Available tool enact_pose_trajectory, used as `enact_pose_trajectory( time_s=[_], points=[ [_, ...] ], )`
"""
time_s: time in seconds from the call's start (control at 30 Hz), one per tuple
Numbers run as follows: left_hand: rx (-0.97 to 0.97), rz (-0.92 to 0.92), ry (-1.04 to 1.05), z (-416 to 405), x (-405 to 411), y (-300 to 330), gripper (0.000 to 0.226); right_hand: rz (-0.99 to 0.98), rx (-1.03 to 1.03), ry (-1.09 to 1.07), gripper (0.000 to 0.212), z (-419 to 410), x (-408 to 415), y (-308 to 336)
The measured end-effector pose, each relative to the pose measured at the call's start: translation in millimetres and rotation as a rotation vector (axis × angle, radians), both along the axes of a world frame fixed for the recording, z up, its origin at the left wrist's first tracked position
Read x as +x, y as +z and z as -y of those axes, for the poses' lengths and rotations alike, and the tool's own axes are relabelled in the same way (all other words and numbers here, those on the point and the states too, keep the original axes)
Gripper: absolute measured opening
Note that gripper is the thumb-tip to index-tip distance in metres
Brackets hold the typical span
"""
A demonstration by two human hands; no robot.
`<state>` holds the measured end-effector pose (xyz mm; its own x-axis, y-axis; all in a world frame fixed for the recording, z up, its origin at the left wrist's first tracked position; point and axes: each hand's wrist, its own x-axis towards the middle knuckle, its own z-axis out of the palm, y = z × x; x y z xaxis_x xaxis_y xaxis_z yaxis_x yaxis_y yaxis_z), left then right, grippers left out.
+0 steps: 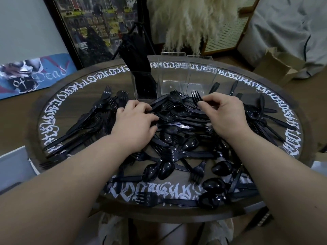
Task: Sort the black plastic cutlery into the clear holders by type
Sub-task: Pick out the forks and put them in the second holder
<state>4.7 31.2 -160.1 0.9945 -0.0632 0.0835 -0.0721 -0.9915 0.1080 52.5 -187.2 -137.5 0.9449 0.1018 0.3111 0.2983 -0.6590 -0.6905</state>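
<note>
A heap of black plastic forks, spoons and knives point(178, 124) covers the round table point(265, 207). At the back stand three clear holders. The left holder point(144, 85) is packed with black cutlery standing upright. The middle holder point(172, 76) and the right holder point(201, 75) look empty. My right hand point(224, 114) pinches a black fork point(196, 99) by its neck, tines pointing away from me. My left hand point(136, 119) lies on the heap with its fingers curled down into the cutlery; what they grip is hidden.
White lettering point(51, 124) rings the tabletop. Behind the table are a framed picture point(99, 23), a black tripod point(141, 32), pale pampas grass point(191, 20) and an open cardboard box point(279, 66) at the right. A printed board point(33, 75) leans at the left.
</note>
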Motion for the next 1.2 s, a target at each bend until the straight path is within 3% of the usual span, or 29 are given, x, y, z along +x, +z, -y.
enact_pose_trajectory(
  time_s=[0.17, 0.27, 0.47, 0.57, 0.7, 0.77, 0.9, 1.03, 1.13, 1.2],
  points=[
    [0.037, -0.017, 0.034, 7.8, 10.3, -5.5, 0.033, 0.047, 0.139, 0.035, 0.003, 4.5, 1.3, 8.1],
    [0.047, -0.011, 0.022, 11.9, 12.3, -4.2, 0.031, 0.025, 0.12, 0.092, 0.002, 1.3, -1.0, 9.5],
    [0.003, 0.248, -0.096, 6.1, 11.2, -12.9, 0.012, -0.075, -0.356, 0.228, 0.028, -10.3, 0.3, -8.6],
    [-0.01, 0.337, -0.136, 2.0, 11.4, -12.8, 0.005, -0.09, -0.469, 0.248, 0.043, -15.8, 0.3, -12.3],
    [-0.051, 0.419, -0.178, -2.1, 9.5, -5.7, 0.007, -0.055, -0.582, 0.228, 0.036, -22.9, -1.1, -10.0],
    [-0.153, 0.432, -0.127, -1.1, 6.1, 1.9, 0.018, -0.031, -0.579, 0.202, 0.028, -24.9, -1.5, -7.5],
    [-0.549, 0.262, 0.233, 0.8, 0.8, 18.3, 0.048, 0.022, -0.482, 0.185, 0.024, -26.2, -4.0, -4.2],
    [-0.908, -0.029, 0.334, 7.7, -2.1, 24.6, 0.016, 0.103, -0.424, 0.199, 0.019, -28.1, -8.6, -7.3],
    [-1.249, -0.124, 0.31, 18.5, -2.6, 26.7, 0.011, 0.158, -0.405, 0.228, 0.013, -30.1, -12.3, -8.5],
    [-1.342, -0.139, 0.324, 23.3, -0.4, 28.6, 0.012, 0.187, -0.396, 0.258, 0.012, -31.5, -15.7, -7.1]
  ],
)
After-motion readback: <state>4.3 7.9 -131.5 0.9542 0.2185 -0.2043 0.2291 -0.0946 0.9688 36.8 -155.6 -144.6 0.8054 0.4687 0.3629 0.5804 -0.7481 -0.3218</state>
